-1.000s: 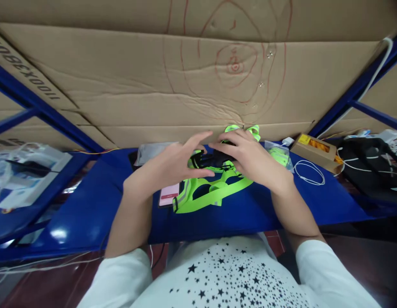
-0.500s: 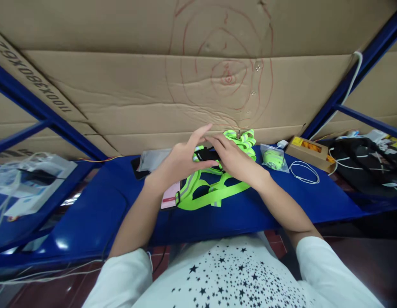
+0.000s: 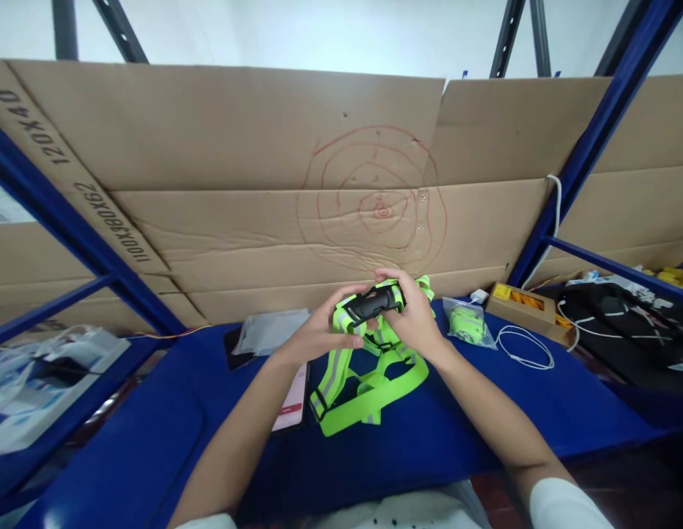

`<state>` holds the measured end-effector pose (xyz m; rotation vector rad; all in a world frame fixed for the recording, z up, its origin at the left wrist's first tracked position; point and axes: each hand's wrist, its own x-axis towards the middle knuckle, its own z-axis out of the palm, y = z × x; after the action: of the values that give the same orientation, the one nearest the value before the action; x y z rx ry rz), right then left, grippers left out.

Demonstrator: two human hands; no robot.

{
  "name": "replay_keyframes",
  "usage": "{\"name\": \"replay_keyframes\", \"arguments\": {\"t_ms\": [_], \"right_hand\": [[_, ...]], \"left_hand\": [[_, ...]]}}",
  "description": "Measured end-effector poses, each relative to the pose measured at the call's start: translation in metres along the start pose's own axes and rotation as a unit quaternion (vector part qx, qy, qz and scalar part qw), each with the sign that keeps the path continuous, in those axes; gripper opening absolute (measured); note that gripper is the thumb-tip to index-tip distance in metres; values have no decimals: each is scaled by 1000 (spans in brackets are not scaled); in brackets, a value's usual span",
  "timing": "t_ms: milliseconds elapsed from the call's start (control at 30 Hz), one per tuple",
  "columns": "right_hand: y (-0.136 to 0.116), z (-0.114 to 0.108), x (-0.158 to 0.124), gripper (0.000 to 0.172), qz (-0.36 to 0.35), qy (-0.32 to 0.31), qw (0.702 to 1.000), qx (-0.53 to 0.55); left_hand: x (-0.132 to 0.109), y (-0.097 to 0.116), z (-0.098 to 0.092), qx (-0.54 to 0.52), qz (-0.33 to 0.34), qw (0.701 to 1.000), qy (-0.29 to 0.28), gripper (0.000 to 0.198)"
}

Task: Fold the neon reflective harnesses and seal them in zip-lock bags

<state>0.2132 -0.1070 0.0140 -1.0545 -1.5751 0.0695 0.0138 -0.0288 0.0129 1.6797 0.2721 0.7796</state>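
Observation:
A black side-release buckle (image 3: 371,305) joins neon yellow-green reflective straps (image 3: 368,400), held slightly above the blue table. My left hand (image 3: 322,334) is closed around the buckle's left end and the strap there, thumb below. On the other side, my right hand (image 3: 415,316) grips the buckle's right end, with fingers over the top and thumb underneath. The rest of the strap harness hangs and lies in loops under and behind my hands. Partly beneath my left forearm is a phone (image 3: 290,404) with a lit pink-and-white screen.
Left of the straps, a clear plastic bag (image 3: 269,332) covers part of a dark device (image 3: 236,353). To the right lie a bagged green strap (image 3: 467,323), a coiled white cable (image 3: 523,347) and a cardboard box (image 3: 531,312). A cardboard wall (image 3: 242,220) stands behind the table.
The camera view has tilted up. My hands have gone from hovering over the buckle, left fingers spread, to gripping it at both ends and raising it with its straps.

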Motion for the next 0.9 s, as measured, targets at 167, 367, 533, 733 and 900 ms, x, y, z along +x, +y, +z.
{"name": "replay_keyframes", "arguments": {"t_ms": [167,367,533,733,900], "right_hand": [[19,-12,9,88,137,-212,931,265],[36,-3,13,48,276,-250,834,407],[35,3,12,36,272,-154,861,400],[24,6,6,35,210,-53,920,325],[20,18,1,34,155,-73,946,274]], "left_hand": [[11,-13,2,-145,-57,985,72,62],[10,-9,7,-157,-61,981,95,91],[7,-11,7,-131,-81,988,25,65],[3,-14,18,-66,-84,994,14,53],[3,-22,31,-18,-22,990,140,41]]}}
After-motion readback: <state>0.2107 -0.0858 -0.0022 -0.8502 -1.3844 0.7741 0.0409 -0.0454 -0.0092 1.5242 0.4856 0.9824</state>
